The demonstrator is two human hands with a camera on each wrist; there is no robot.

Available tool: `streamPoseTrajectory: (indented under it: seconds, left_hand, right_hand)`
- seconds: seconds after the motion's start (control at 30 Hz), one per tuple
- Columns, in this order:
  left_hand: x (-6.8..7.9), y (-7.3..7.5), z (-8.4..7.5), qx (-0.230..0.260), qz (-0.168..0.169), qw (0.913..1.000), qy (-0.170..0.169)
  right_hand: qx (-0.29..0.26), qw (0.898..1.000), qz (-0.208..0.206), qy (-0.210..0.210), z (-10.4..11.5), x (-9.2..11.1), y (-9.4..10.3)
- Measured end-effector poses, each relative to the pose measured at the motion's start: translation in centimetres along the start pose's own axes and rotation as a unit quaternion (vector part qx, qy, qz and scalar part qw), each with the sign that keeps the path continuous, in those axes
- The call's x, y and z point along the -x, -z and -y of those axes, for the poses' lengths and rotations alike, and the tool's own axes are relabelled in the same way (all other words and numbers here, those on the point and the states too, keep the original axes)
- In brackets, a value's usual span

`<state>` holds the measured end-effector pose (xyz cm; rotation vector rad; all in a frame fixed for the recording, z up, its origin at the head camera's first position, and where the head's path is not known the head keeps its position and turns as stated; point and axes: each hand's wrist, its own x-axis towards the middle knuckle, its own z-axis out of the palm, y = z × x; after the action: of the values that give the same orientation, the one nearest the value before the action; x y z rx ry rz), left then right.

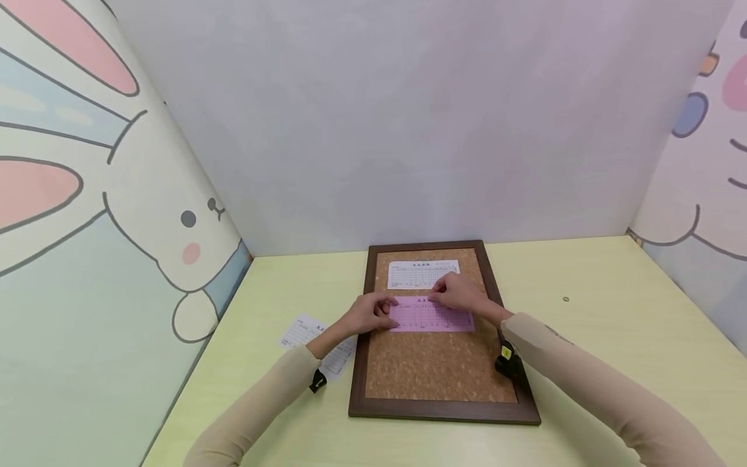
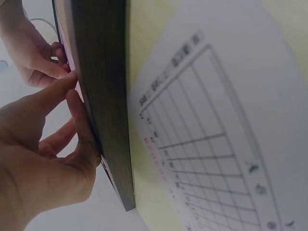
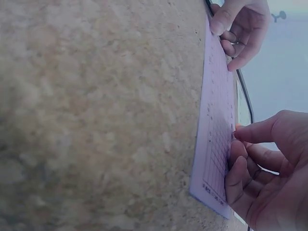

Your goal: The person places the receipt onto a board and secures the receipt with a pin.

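Observation:
A pink form slip point(image 1: 432, 316) lies across the cork board point(image 1: 438, 366), just below a white form slip point(image 1: 408, 275). My left hand point(image 1: 370, 313) touches the pink slip's left end, thumb and forefinger spread apart along it. At the slip's upper edge, right of its middle, my right hand point(image 1: 458, 293) is set down with thumb and forefinger together. Between those fingertips, in the right wrist view, a tiny pin-like thing point(image 3: 234, 136) shows; the fingers mostly hide it.
The board's dark wooden frame point(image 1: 443, 410) rests on the pale yellow table point(image 1: 595, 337). Another white form slip point(image 1: 305, 329) lies left of the board, partly under my left arm. A small round thing point(image 1: 565, 299) sits on the table to the right. Walls enclose the table behind and at both sides.

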<state>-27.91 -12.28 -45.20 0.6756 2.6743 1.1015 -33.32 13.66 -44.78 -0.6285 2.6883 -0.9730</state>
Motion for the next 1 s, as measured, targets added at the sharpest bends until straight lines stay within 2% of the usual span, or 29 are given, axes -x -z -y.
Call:
streamPoseTrajectory:
  seconds: [0.4, 0.63, 1.0]
  left_hand:
    - [0.0, 0.0, 0.3, 0.007, 0.001, 1.0000, -0.003]
    - [0.1, -0.1, 0.5, 0.011, 0.005, 0.9999, 0.004]
    - [0.1, -0.2, 0.4, 0.013, 0.000, 0.9999, -0.002]
  right_hand:
    - [0.025, 0.998, -0.006, -0.062, 0.9, -0.4, -0.3]
    - [0.041, 0.997, -0.003, -0.069, 1.2, -0.2, -0.7]
    - [0.013, 0.997, 0.002, -0.072, 1.3, -0.2, -0.1]
